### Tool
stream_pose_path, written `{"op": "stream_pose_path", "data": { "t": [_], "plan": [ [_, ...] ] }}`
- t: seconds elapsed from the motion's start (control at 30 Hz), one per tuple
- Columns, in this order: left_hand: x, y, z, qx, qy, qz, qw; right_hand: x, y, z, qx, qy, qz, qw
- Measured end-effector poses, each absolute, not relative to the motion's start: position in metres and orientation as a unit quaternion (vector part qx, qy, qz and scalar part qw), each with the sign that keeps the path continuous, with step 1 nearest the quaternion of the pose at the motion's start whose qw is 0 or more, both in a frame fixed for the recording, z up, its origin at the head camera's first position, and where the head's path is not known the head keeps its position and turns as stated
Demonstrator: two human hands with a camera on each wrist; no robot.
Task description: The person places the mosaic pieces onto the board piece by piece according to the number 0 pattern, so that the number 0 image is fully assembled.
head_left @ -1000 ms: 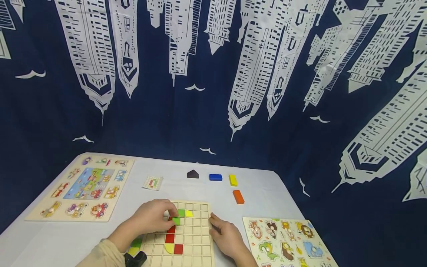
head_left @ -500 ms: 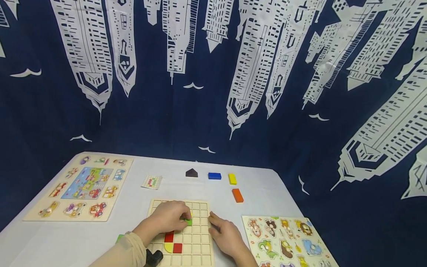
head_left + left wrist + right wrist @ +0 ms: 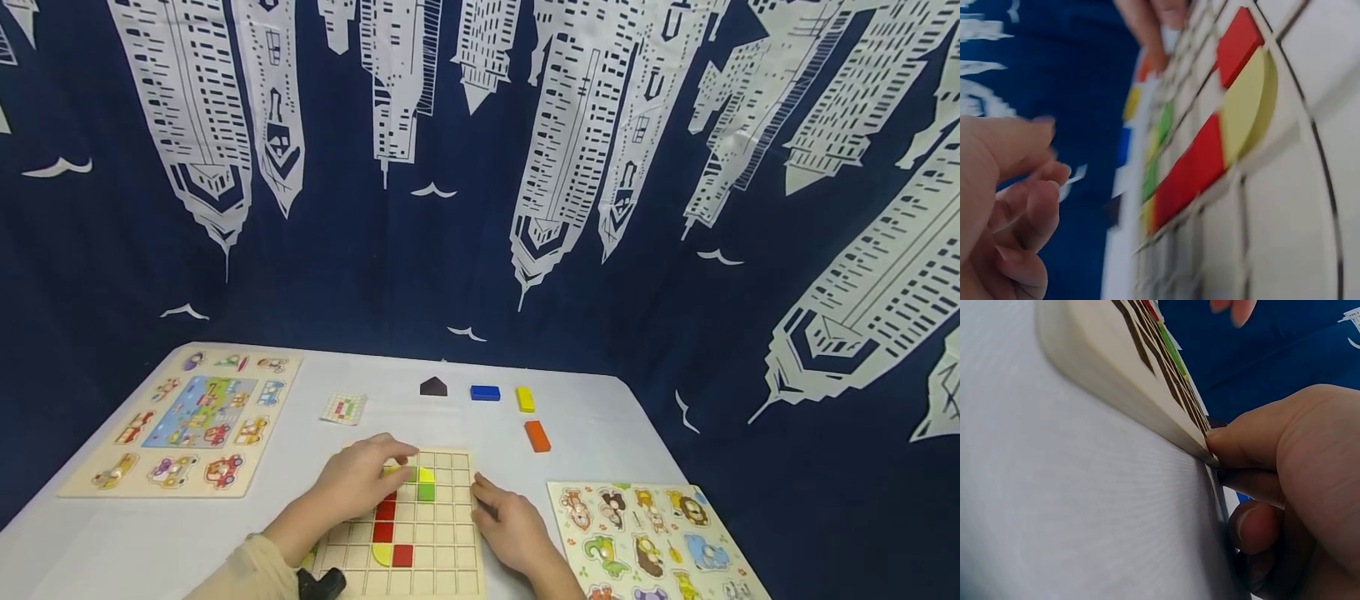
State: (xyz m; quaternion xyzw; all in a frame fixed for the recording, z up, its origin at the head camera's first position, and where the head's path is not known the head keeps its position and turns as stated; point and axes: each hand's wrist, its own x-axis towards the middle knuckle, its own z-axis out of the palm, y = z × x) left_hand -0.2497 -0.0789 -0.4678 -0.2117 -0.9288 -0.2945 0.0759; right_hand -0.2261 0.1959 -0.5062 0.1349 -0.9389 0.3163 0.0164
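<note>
In the head view my left hand (image 3: pixel 366 477) hovers over the upper left of a wooden grid board (image 3: pixel 444 556), fingers loosely bent, holding nothing. Close to its fingertips lie a green tile (image 3: pixel 426 492) and a yellow tile (image 3: pixel 426 474) set in the grid. A column of red tiles (image 3: pixel 383 531) runs down from beneath the hand to a yellow rounded tile (image 3: pixel 382 553), with a red square tile (image 3: pixel 402 556) beside that. My right hand (image 3: pixel 513 529) holds the board's right edge; its thumb touches the rim (image 3: pixel 1166 425) in the right wrist view, other fingers curled below.
A picture card (image 3: pixel 344 408) lies behind the board. Farther back are a dark block (image 3: pixel 433 387), a blue block (image 3: pixel 485 392), a yellow block (image 3: pixel 525 400) and an orange block (image 3: pixel 537 436). A vehicle puzzle (image 3: pixel 258 475) lies left, an animal puzzle (image 3: pixel 622 525) right.
My left hand moved right with a green tile, which now sits below the yellow one. It has let go and drawn back left and up. The right hand stays on the board's edge.
</note>
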Motion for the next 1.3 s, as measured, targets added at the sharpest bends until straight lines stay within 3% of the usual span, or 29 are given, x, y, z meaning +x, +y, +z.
{"op": "stream_pose_path", "data": {
  "t": [0.3,0.57,1.3],
  "plan": [
    [-0.197,-0.183,-0.457,-0.115,-0.944,-0.296,0.083,-0.227,0.196,-0.506,0.139,-0.938,0.317,0.023],
    [-0.184,-0.239,-0.495,-0.129,-0.91,-0.392,-0.018,-0.231,0.192,-0.504,0.135,-0.935,0.328,0.016],
    [-0.186,-0.238,-0.509,-0.161,-0.9,-0.405,-0.014,-0.225,0.191,-0.507,0.118,-0.934,0.336,0.008]
  ]
}}
